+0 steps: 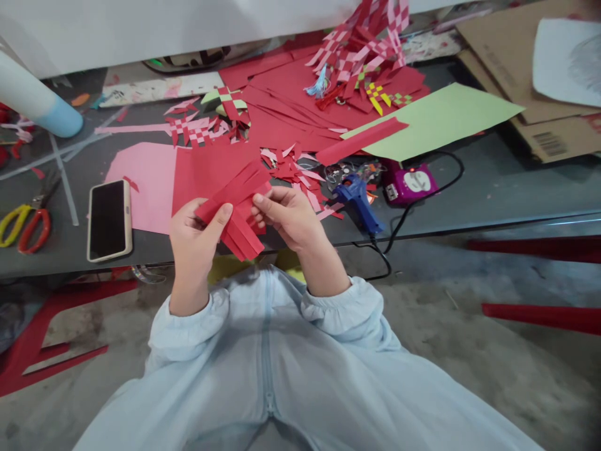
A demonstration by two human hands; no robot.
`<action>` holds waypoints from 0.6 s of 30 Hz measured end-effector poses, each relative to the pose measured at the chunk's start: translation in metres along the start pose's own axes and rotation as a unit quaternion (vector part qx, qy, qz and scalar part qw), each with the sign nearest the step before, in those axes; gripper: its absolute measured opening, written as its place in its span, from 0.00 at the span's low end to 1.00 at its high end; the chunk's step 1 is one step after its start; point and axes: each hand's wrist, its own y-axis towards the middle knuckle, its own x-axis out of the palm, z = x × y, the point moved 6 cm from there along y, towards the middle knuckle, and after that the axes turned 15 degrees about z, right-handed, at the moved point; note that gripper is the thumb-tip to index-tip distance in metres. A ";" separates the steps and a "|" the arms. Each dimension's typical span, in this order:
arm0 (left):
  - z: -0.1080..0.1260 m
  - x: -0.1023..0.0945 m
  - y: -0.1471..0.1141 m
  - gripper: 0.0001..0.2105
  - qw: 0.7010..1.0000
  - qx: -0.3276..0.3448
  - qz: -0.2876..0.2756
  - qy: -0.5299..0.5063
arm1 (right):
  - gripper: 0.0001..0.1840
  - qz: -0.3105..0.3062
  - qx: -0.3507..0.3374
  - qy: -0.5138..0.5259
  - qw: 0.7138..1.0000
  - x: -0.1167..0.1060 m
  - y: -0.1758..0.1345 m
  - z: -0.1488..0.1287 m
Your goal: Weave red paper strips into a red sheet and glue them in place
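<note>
Red paper strips, crossing one another, are held up between my two hands over the table's near edge. My left hand is closed on their left side, thumb on top. At the upper right of the strips, my right hand pinches them between thumb and fingers. Behind them lies a red paper sheet, partly over a pink paper sheet. Small red and pink scraps are heaped just beyond my right hand.
A phone and scissors lie left. Right are a blue glue gun, a purple box with a black cable, green paper and cardboard. Checkered woven paper pieces are piled at the back.
</note>
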 end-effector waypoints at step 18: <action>0.003 -0.014 0.009 0.19 0.996 0.018 0.078 -0.024 | 0.18 0.131 -0.112 0.047 0.984 -0.048 0.004 -0.028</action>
